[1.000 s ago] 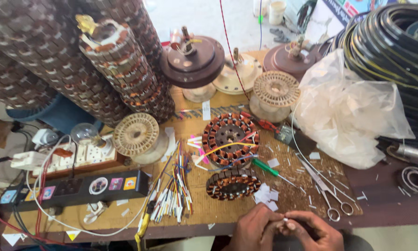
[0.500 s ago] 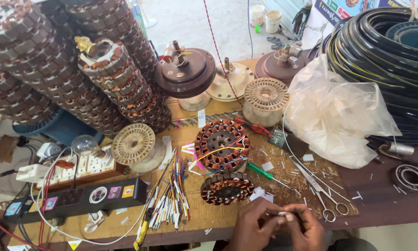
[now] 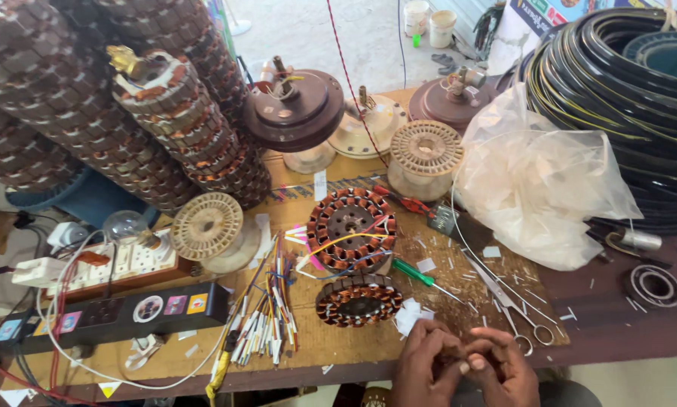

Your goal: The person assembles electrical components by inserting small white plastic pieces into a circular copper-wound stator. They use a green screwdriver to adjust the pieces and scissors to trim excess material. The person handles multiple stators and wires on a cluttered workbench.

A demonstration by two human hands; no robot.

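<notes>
- left hand [image 3: 427,364] and right hand [image 3: 504,368] pressed together at the workbench's [image 3: 338,343] near edge, fingers curled tight; can't tell what they pinch, too small
- wound stator [image 3: 359,299] lies flat just left of them, second stator [image 3: 351,231] behind it
- scissors [image 3: 508,301] near right hand
- green screwdriver [image 3: 421,276] between stators and scissors

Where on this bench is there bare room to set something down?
Barest: the dark tabletop between the steel scissors and the metal bearing ring, with only small scraps. Crowded: around the copper-wound stators and the bundle of coloured wires.
</notes>
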